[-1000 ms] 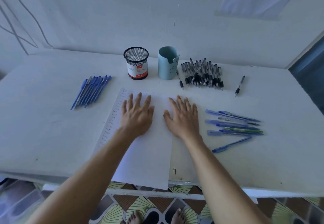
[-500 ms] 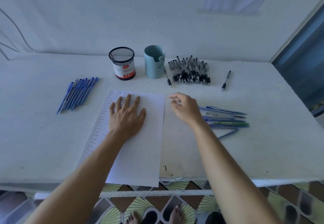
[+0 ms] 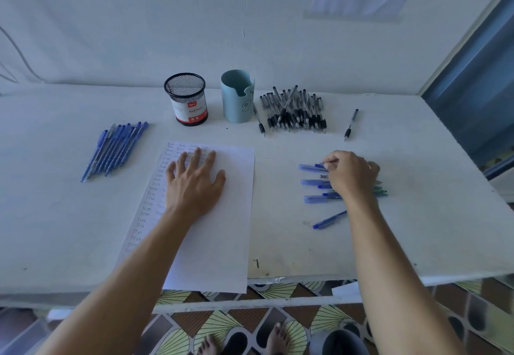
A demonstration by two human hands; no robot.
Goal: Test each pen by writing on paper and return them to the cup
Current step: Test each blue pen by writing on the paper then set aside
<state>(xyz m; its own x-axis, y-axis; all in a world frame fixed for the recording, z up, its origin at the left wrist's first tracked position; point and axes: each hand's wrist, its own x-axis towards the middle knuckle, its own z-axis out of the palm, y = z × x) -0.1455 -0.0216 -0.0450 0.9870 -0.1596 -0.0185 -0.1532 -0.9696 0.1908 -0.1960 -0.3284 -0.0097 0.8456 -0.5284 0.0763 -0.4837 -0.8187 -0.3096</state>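
Note:
A white sheet of paper [image 3: 222, 229] lies in the middle of the table, with rows of handwriting down its left side. My left hand [image 3: 194, 182] rests flat on its upper part, fingers spread. To the right, my right hand [image 3: 350, 174] is over a loose group of blue pens [image 3: 311, 198]. Its thumb and forefinger pinch the topmost blue pen [image 3: 308, 167], which still lies on the table. One blue pen [image 3: 328, 220] lies apart, below the group. A black mesh cup [image 3: 185, 98] and a light blue cup [image 3: 236, 98] stand at the back.
A row of blue pens [image 3: 116, 148] lies at the left. A pile of black pens [image 3: 294, 112] sits right of the blue cup, with a single black pen [image 3: 351, 123] further right. The white table [image 3: 55, 215] meets a wall behind; its front edge is near me.
My right hand left the paper, moved right onto the group of blue pens and closed its fingers on the top one. The left hand stayed flat on the paper.

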